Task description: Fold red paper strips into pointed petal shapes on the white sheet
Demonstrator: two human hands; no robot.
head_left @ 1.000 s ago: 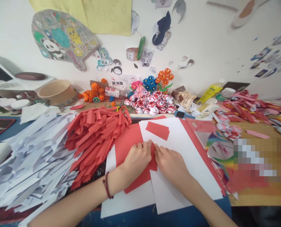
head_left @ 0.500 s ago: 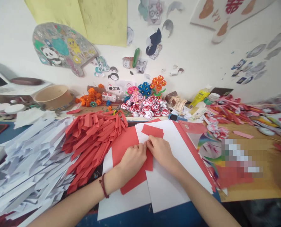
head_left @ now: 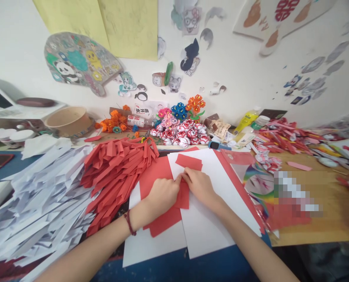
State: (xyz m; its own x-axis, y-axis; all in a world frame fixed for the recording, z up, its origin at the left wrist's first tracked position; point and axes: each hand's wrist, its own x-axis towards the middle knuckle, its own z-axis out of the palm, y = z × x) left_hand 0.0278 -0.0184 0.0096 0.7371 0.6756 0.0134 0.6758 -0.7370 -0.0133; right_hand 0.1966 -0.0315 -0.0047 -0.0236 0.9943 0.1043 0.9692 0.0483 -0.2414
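Note:
My left hand [head_left: 164, 194], with a dark red cord bracelet at the wrist, is closed on a small piece of red paper [head_left: 183, 200]. Thumb and fingers of my right hand [head_left: 200, 186] pinch the same piece, and the fingertips of both hands meet over it. Much of the piece is hidden under the fingers. Just beyond my right hand lies a red paper strip [head_left: 188, 161]. Beneath the hands are larger red sheets [head_left: 165, 226] and white sheets [head_left: 212, 231], overlapping on the blue table surface.
To the left spread a heap of folded red strips [head_left: 112, 168] and a wide heap of white strips [head_left: 42, 203]. Red-and-white paper balls [head_left: 186, 135], a blue watch [head_left: 218, 146] and a yellow bottle [head_left: 246, 121] line the back. A wooden table [head_left: 336, 219] adjoins at right.
My left index finger and thumb have shifted slightly against the red paper, near my right fingertips. The camera view has moved a little; both hands stay in the same place.

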